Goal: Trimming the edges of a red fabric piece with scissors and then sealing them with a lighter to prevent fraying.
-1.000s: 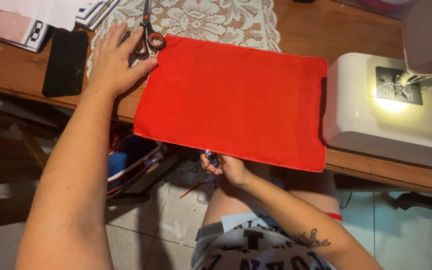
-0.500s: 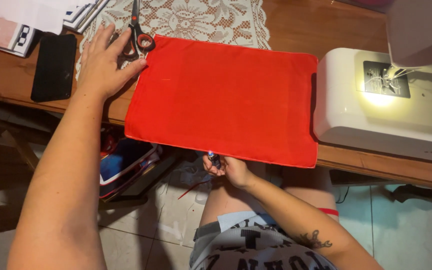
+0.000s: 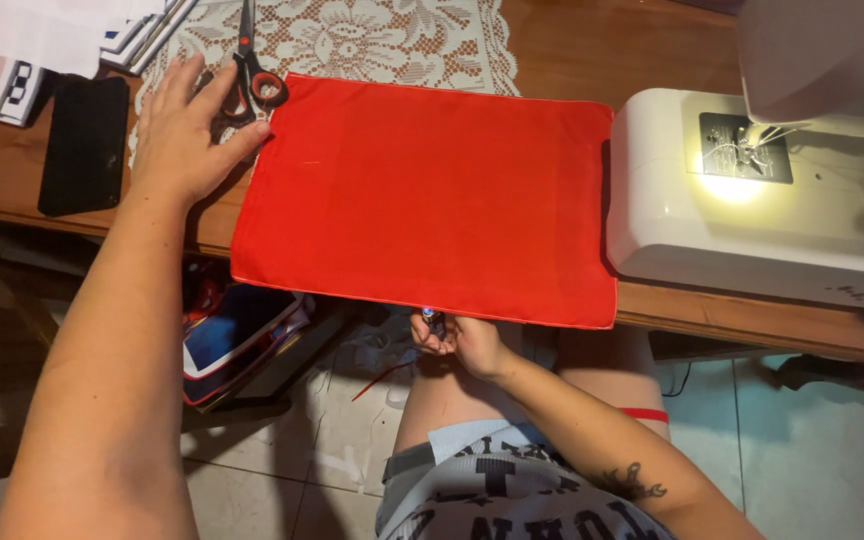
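Head view: right hand (image 3: 457, 340) grips small indistinct object (image 3: 435, 321).

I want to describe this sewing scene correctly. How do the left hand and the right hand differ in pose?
The left hand lies flat and open on the table, beside the scissors, at the red cloth's corner. The right hand is curled below the table edge, pinching a small dark object. Both are bare and near the cloth.
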